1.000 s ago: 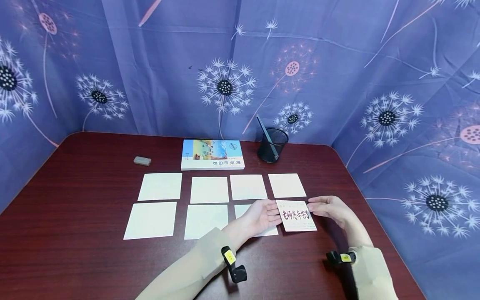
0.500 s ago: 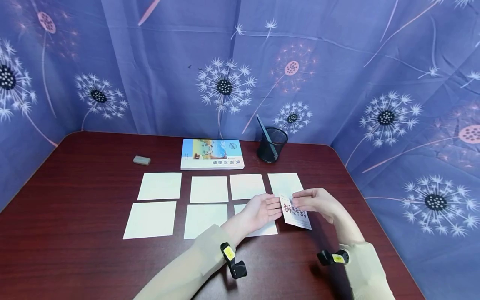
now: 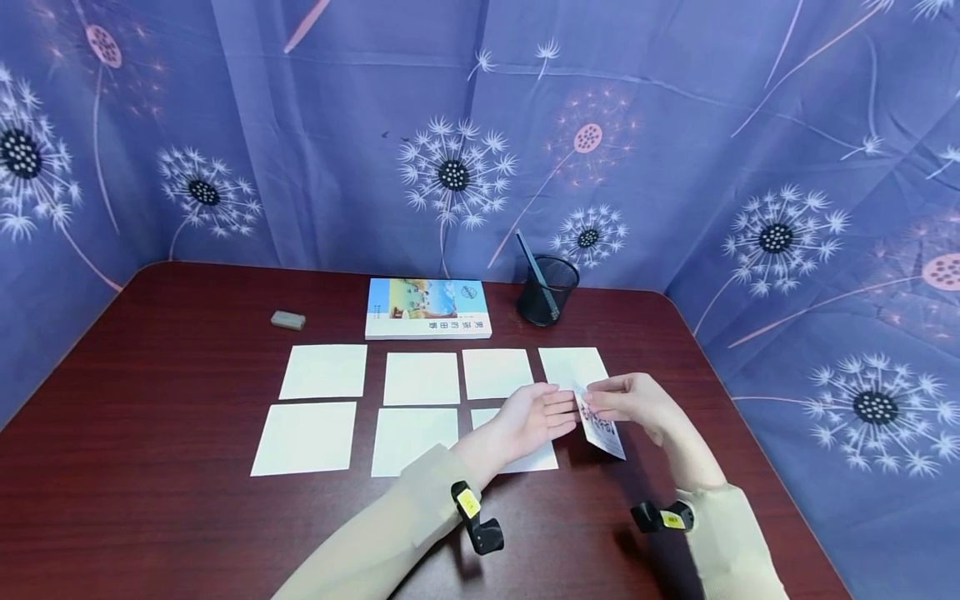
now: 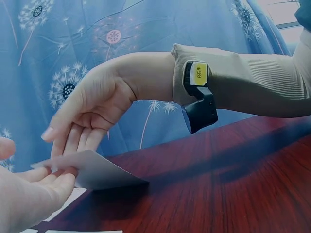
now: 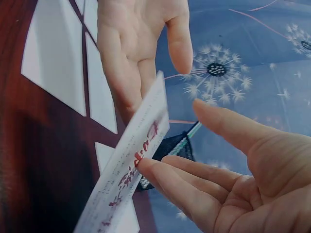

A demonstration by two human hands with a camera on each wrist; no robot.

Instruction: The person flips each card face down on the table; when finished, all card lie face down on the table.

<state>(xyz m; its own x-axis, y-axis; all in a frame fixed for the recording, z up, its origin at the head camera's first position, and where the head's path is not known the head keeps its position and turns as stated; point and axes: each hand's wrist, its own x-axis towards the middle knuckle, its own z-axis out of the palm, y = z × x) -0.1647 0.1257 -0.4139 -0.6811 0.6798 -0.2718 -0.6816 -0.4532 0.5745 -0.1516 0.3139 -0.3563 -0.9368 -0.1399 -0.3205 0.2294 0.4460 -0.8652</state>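
A white card [image 3: 603,429] with dark red handwritten-style characters is tilted up off the table between my hands. Its printed face shows in the right wrist view, and its plain back [image 4: 104,170] in the left wrist view. My left hand [image 3: 528,423], palm up, touches the card's left side with outstretched fingers, thumb apart. Across from it, my right hand [image 3: 637,406] presses its fingertips against the printed face [image 5: 129,170], its thumb also held away from the card. Part of the left fingers is hidden behind the card in the right wrist view.
Blank white cards [image 3: 303,437] lie in two rows, one partly under my left hand. Behind them are a book [image 3: 427,310], a black mesh pen cup [image 3: 546,293] with a pen, and an eraser-like block [image 3: 288,320]. A dandelion-print curtain [image 3: 337,150] borders the table.
The printed card has gone from facing up to tilted on its edge, turning its face to the right. My right hand has moved left onto it, and my left hand slightly right.
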